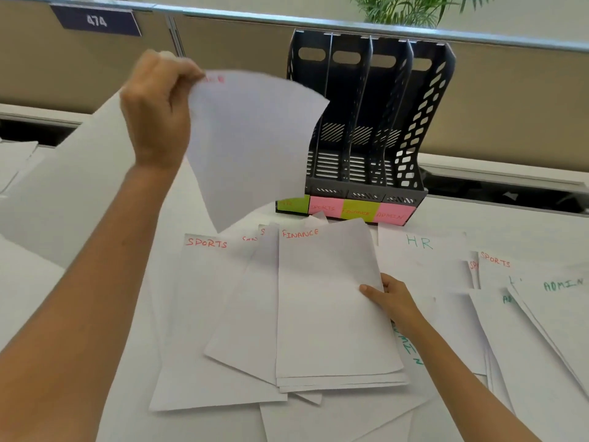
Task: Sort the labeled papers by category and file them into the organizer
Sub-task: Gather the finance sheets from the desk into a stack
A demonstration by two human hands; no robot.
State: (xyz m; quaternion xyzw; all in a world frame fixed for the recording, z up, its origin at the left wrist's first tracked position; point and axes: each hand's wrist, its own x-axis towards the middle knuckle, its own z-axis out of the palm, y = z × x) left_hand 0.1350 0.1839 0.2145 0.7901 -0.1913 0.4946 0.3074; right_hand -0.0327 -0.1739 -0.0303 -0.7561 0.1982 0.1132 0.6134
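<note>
My left hand (159, 113) is raised and pinches the top corner of a white sheet (251, 148) with red lettering; the sheet hangs curved in the air, left of the black four-slot organizer (366, 122). Sticky notes (344, 210) on the organizer's base read SPORTS, FINANCE and ADMIN; the leftmost is partly hidden. My right hand (390, 298) grips the right edge of a small stack topped by a FINANCE sheet (331, 301), lying on the desk. A SPORTS sheet (204, 298) lies left of it, an HR sheet (420, 260) to the right.
More labeled papers, SPORTS (497, 266) and ADMIN (561, 301), overlap at the right. A large white sheet (73, 186) slopes up at the left. A beige partition (510, 100) with a 474 sign (95, 20) stands behind the desk.
</note>
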